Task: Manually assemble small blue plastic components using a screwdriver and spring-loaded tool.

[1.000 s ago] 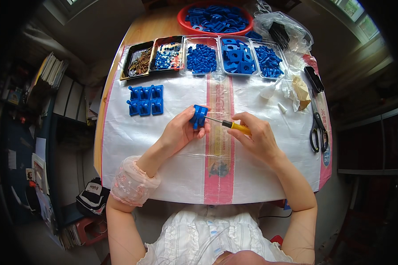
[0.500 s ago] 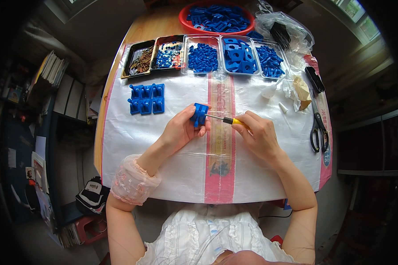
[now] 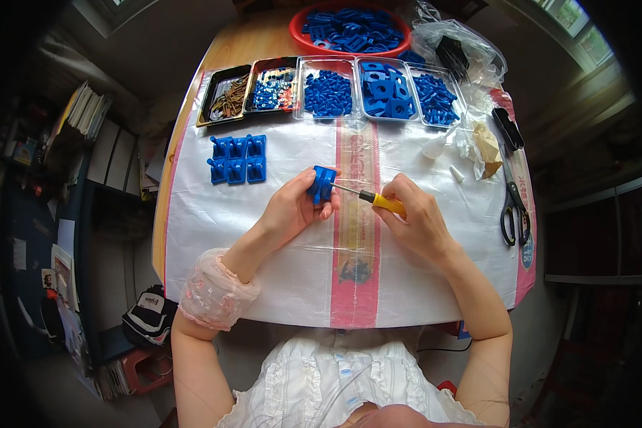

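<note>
Between the thumb and fingers of my left hand (image 3: 294, 202) is a small blue plastic assembly (image 3: 322, 184), held above the middle of the table. My right hand (image 3: 419, 217) grips a screwdriver (image 3: 389, 204) by its yellow handle. The screwdriver's thin metal shaft points left, and its tip meets the right side of the blue piece. Whether the tip sits in a screw is too small to see. Left of my hands, several similar blue assemblies (image 3: 237, 160) stand in two tight rows, with pegs sticking up.
Along the back stand trays of brown screws (image 3: 228, 98), small metal hardware (image 3: 274, 89), blue pegs (image 3: 328, 93), blue square plates (image 3: 386, 89) and small blue parts (image 3: 435, 98). A red basin (image 3: 404, 44) of blue parts is behind them. Black scissors (image 3: 512, 203) lie right, near a white nozzle (image 3: 456, 173).
My right fingers have shifted on the screwdriver, opening from around the handle so that more of the yellow shows. My left hand and the blue piece stay in place.
</note>
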Demonstrator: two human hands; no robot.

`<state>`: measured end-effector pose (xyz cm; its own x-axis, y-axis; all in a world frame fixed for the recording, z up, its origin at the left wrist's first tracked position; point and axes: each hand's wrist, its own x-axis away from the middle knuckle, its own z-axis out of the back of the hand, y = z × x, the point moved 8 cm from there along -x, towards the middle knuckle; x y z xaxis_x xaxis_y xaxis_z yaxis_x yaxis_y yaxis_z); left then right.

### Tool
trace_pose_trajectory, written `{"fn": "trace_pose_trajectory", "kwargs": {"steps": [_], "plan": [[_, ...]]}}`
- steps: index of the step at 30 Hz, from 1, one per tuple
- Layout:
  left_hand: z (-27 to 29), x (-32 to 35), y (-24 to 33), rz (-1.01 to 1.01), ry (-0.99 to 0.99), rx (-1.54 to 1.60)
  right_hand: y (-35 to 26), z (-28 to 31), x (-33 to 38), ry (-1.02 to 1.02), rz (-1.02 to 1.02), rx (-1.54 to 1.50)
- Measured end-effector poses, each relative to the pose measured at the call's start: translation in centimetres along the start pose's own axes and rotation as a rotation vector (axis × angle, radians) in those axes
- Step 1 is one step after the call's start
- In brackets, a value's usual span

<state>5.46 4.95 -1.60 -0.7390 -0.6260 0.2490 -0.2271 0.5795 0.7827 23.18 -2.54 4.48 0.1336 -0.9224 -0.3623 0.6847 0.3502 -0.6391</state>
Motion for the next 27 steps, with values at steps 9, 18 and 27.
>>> {"fn": "trace_pose_trajectory", "kwargs": {"steps": [9,18,27], "plan": [[-0.06,0.11,0.06,-0.002,0.003,-0.003,-0.18,0.0,-0.01,-0.028,0.008,0.102],[0.09,0.06,-0.03,-0.007,0.0,-0.002,-0.27,-0.15,-0.02,-0.026,0.027,0.1],[-0.03,0.06,0.02,-0.009,-0.004,-0.006,-0.21,0.01,-0.04,0.021,0.005,0.075]]}}
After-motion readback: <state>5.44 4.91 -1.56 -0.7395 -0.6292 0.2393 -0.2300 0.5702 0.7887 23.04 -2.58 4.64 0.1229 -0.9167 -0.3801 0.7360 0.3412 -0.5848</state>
